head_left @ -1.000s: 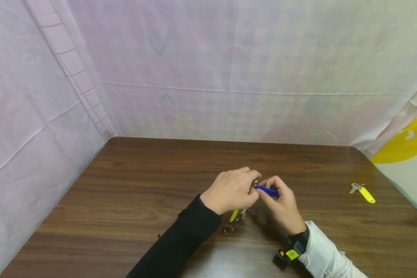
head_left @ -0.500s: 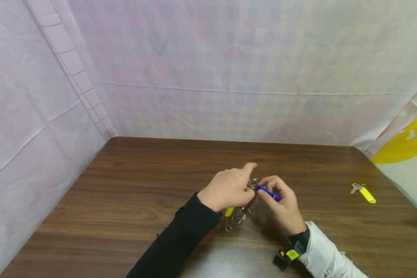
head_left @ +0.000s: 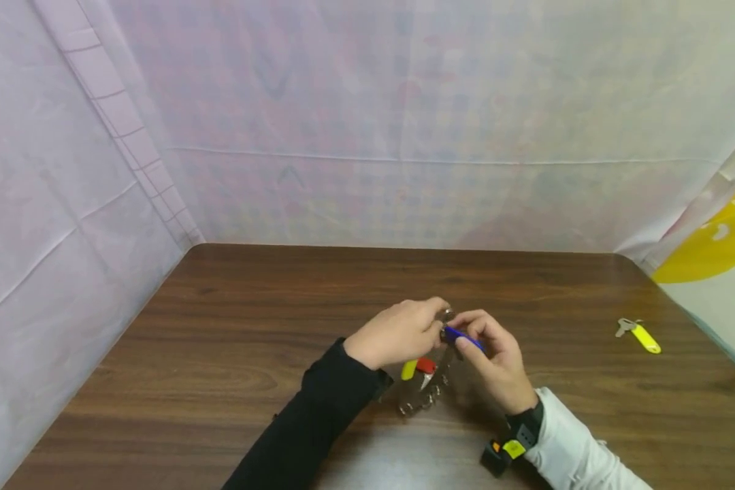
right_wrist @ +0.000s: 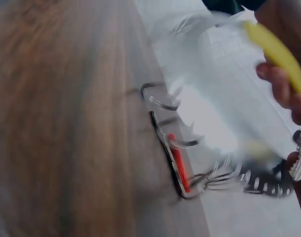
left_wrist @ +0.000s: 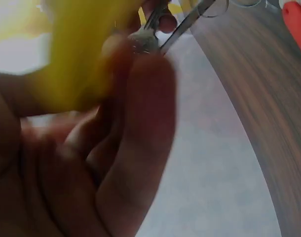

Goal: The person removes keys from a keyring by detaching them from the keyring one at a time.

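In the head view my right hand (head_left: pixel 496 364) pinches a blue key tag (head_left: pixel 465 339) between thumb and fingers. Close beside it, my left hand (head_left: pixel 398 332) holds the metal key rings at the tag's end; its fingertips are partly hidden. Below the hands hang a yellow key tag (head_left: pixel 408 369), a red key tag (head_left: pixel 426 365) and a string of rings (head_left: pixel 430 400). The left wrist view has a blurred yellow tag (left_wrist: pixel 81 54) near the palm and a key (left_wrist: pixel 149 37) beyond the fingertips. In the right wrist view, a key (right_wrist: pixel 299 163) shows near the left hand's fingers.
A separate key (head_left: pixel 625 327) with a yellow tag (head_left: pixel 646 339) lies at the right of the brown wooden table (head_left: pixel 251 306). Patterned sheets (head_left: pixel 343 122) enclose the back and left side. A black device (head_left: pixel 496 457) is strapped at my right wrist.
My left index finger, raised half a second ago, has come down toward the rings. The red tag now shows more fully below, and the string of rings hangs further out.
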### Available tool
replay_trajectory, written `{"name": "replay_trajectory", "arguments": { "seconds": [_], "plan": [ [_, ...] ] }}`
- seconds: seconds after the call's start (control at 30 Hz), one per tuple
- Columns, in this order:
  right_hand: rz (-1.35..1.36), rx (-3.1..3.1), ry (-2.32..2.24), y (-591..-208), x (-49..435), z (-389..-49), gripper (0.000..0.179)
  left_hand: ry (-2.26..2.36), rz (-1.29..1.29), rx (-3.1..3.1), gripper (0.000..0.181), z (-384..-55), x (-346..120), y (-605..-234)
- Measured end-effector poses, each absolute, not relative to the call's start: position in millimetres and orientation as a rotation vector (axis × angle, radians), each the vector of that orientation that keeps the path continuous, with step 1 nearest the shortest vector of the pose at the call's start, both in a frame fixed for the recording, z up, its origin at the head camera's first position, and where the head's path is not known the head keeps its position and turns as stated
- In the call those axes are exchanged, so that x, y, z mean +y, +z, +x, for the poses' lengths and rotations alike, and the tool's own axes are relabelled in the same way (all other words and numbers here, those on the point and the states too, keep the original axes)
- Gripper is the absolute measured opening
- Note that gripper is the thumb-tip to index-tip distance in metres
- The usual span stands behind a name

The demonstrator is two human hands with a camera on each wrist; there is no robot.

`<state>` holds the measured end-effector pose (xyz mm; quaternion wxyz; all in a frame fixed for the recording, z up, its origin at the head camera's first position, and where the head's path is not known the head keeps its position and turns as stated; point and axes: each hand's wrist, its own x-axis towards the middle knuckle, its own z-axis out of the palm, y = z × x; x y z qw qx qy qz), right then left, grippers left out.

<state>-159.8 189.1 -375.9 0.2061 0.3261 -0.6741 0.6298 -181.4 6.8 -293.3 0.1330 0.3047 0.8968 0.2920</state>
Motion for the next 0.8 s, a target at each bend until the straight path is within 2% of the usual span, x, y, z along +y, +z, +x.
{"name": "replay_trajectory", "arguments": {
  "seconds": [0.1,0.27,0.4,0.5,0.6,0.8],
  "plan": [
    [0.994,-1.905,1.743,-375.9,191.4,-159.9,0.008,0.838,0.851,2.705,0.042,-180.9,6.9,-292.0],
    [1.069,-1.906,1.559,-374.0,188.2,-160.1,0.022,0.676,0.881,2.888,0.042,-178.6,6.5,-291.8],
    [0.869,-1.834,1.487,-371.6,184.0,-158.3,0.02,0.678,0.962,2.873,0.04,-176.1,6.8,-291.6],
    [0.614,-1.79,1.651,-370.7,185.0,-158.1,0.018,0.728,1.003,2.843,0.038,-175.5,7.1,-290.3],
    [0.525,-1.812,1.877,-371.7,188.8,-160.0,0.027,0.75,1.044,2.822,0.036,-175.0,6.7,-288.6],
    [0.919,-1.852,2.123,-377.3,193.1,-162.2,0.047,0.689,1.124,2.836,0.033,-175.8,6.7,-285.7]
  ]
}}
